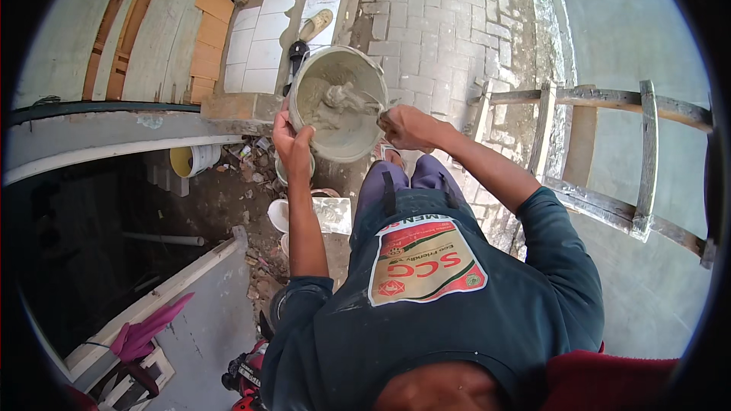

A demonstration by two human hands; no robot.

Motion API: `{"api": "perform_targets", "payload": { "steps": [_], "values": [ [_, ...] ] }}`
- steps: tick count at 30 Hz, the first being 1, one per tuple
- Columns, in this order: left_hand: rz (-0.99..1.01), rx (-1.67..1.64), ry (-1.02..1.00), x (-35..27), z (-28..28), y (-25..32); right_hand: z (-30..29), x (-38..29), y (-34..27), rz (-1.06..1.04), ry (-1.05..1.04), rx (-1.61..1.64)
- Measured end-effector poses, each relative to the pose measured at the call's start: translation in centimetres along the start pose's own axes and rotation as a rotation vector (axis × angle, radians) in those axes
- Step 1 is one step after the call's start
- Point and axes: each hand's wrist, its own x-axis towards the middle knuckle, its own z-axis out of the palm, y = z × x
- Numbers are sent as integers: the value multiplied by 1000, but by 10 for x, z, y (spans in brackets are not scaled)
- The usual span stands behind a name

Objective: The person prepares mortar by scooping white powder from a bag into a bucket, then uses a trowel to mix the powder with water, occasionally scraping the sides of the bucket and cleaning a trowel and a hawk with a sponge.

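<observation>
My left hand (294, 140) grips the near left rim of a round bucket (340, 145), thumb over the edge. The bucket is tilted so that its mouth faces me. Wet grey mortar (320, 108) lies inside, and more coats the inner wall. At the bucket's right rim, my right hand (416, 127) is closed around the handle of what looks like a trowel (372, 107). The tool reaches over the rim into the bucket, and a lump of mortar (342, 94) sits at its end. The handle is mostly hidden by my fingers.
A wooden ladder (645, 154) leans at the right wall. Paving blocks (434, 23) run ahead. Clogs (316, 25) lie on white tiles at the left. Below stand a white bucket (278, 215), a pale slab (332, 215) and rubble (251, 168). A dark opening (114, 200) lies left.
</observation>
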Motion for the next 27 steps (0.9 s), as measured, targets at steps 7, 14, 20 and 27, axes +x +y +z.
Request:
{"api": "perform_targets", "payload": {
  "steps": [7,14,20,27],
  "values": [
    [224,-86,-41,73,25,37,-17,61,-15,-71,170,-404],
    [226,128,196,93,27,44,-101,116,-2,-241,-48,-418],
    [335,226,228,102,74,75,-139,175,36,-545,-164,-324],
    [341,152,425,56,96,100,-165,184,21,-26,-1095,488]
  ]
}}
